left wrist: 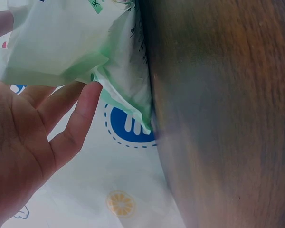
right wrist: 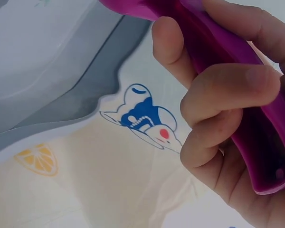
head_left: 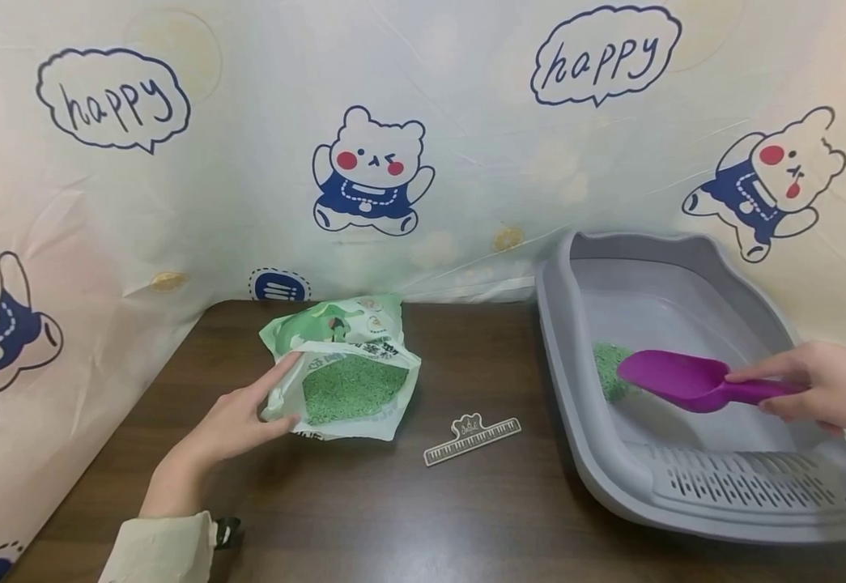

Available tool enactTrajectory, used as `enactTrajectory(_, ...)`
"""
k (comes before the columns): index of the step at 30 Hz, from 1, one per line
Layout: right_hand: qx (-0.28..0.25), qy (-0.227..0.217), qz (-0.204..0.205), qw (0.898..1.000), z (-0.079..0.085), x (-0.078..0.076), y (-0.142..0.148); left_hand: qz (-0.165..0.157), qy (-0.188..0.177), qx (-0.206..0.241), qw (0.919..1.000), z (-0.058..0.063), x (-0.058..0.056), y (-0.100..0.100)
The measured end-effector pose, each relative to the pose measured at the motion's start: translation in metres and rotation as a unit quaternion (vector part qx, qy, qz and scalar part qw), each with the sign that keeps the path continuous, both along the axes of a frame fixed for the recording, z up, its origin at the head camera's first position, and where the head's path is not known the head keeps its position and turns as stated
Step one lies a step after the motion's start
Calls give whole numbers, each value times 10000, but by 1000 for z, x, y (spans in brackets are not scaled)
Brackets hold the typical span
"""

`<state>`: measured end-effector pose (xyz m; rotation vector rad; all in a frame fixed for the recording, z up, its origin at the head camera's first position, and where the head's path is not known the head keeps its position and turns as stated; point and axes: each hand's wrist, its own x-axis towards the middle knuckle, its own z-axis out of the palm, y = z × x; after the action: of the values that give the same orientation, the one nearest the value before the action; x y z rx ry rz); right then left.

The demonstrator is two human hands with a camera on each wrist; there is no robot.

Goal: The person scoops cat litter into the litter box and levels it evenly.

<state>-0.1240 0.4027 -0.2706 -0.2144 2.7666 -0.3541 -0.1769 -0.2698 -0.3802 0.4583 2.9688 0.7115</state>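
Purple scoop (head_left: 678, 379) hovering over the grey tray (head_left: 568, 389), its blade pointing left.

Its long axis is running nearly crosswise in the head view, handle end dipping slightly to the right, with the blade tip reaching over the green granules (head_left: 610, 372) by the tray's left wall; the right hand (head_left: 831, 389) is gripping the handle, fingers curling round it, while the left hand (head_left: 236, 421) is holding thumb and fingers apart, touching the left edge of the open bag (head_left: 386, 324), whose dark printed characters are bending too much to read; a clip (head_left: 474, 441) on the table (head_left: 393, 502) is showing piano keys and tiny, unreadable script, and two speech bubbles on the backdrop (head_left: 481, 162) are reading "happy".
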Motion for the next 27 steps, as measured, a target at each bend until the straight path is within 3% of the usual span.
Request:
enactTrajectory(5, -265, 570, 87, 9980, -1, 6, 0, -9, 11, 15, 10000, 1, -1, 0)
enactTrajectory(11, -898, 1397, 135, 9860, -1, 10, 1, 55, -58, 31, 10000, 0, -2, 1)
enactTrajectory(20, -785, 1558, -501, 9834, 2, 10, -3, 60, -35, 24, 10000, -1, -1, 0)
enactTrajectory(27, -670, 1825, -619, 9790, 5, 21, -16, 71, -104, 86, 9999, -1, 0, 0)
